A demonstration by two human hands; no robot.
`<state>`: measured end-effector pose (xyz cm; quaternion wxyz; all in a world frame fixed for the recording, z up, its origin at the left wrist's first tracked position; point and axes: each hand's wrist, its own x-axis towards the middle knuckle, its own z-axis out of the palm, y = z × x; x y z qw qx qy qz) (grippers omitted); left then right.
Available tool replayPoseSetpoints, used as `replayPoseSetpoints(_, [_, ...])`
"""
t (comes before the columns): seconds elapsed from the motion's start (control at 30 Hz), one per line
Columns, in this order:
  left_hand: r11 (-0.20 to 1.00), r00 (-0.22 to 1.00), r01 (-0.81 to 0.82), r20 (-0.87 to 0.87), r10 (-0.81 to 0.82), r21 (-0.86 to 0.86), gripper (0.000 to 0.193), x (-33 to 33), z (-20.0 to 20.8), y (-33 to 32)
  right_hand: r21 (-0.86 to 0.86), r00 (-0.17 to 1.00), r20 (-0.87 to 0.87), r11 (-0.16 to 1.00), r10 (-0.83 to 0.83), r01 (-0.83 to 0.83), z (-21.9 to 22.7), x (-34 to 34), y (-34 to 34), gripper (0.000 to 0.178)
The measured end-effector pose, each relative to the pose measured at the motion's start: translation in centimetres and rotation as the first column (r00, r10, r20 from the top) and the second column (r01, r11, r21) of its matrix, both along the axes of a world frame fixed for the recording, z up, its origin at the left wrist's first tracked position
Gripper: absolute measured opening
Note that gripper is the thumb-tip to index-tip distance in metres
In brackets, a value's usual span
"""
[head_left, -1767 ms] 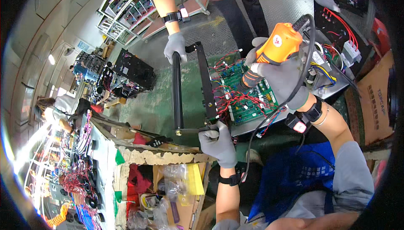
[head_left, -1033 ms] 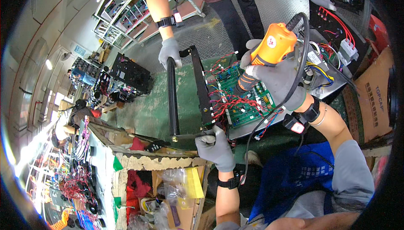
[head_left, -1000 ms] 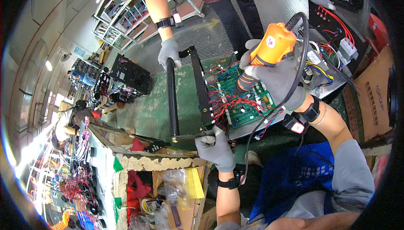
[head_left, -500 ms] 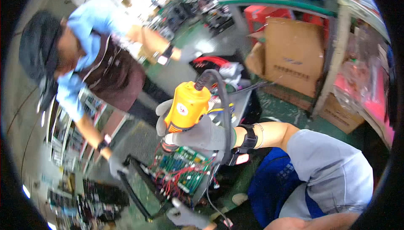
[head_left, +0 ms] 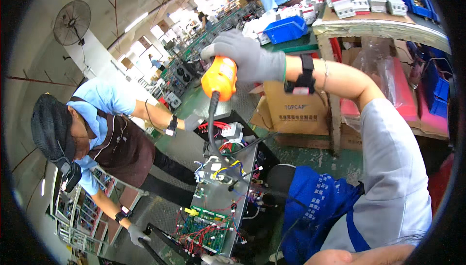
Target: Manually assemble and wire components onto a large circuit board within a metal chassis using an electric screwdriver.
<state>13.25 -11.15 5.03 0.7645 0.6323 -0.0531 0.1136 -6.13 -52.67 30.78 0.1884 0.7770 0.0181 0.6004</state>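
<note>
My right hand [head_left: 240,54], in a grey glove, is raised high and wrapped around an orange-yellow corded power tool [head_left: 219,78], probably an electric screwdriver. Its black cable [head_left: 212,119] hangs from the lower end; the working end is hidden. Below is an opened metal equipment case [head_left: 246,168] with wires and a green circuit board [head_left: 204,231] covered in red leads. My left hand [head_left: 216,260] is cut off by the bottom edge beside that board, so its fingers cannot be made out.
Opposite stands a co-worker [head_left: 128,141] in a dark apron, one gloved hand [head_left: 194,122] by the case's far end, the other [head_left: 138,236] on a black bar. Cardboard boxes [head_left: 296,109] sit under a bench bearing white breakers [head_left: 344,5] and a blue bin [head_left: 285,29]. Another person bends over behind.
My right hand has lifted the power tool up and away from the circuit board. The view has shifted, showing more of the room, and my left hand is now mostly out of the picture.
</note>
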Motion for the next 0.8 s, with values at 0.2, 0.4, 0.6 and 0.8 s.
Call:
replayPoseSetpoints(0.2, [0.957, 0.959, 0.229, -0.128, -0.254, -0.179, 0.034, 0.2, -1.1, 0.3, 0.104, 0.746, -0.48, 0.815, -0.462, 0.571, 4.1, -8.3, -3.4, 0.044])
replayPoseSetpoints(0.4, [0.907, 0.903, 0.36, -0.162, -0.397, -0.219, 0.031, -1.1, 1.3, 0.5, 0.084, 0.469, -0.758, 0.645, -0.453, 0.759, 5.7, -15.4, -3.4, 0.041])
replayPoseSetpoints(0.6, [0.866, 0.874, 0.423, -0.134, -0.468, -0.266, 0.04, -2.0, 2.8, 0.8, 0.176, 0.407, -0.823, 0.503, -0.397, 0.846, 5.0, -18.5, -5.2, 0.049])
replayPoseSetpoints(0.8, [0.85, 0.848, 0.415, -0.202, -0.49, -0.324, 0.042, -1.3, 1.7, 2.1, 0.139, 0.441, -0.791, 0.577, -0.424, 0.805, 4.0, -19.1, -7.4, 0.043])
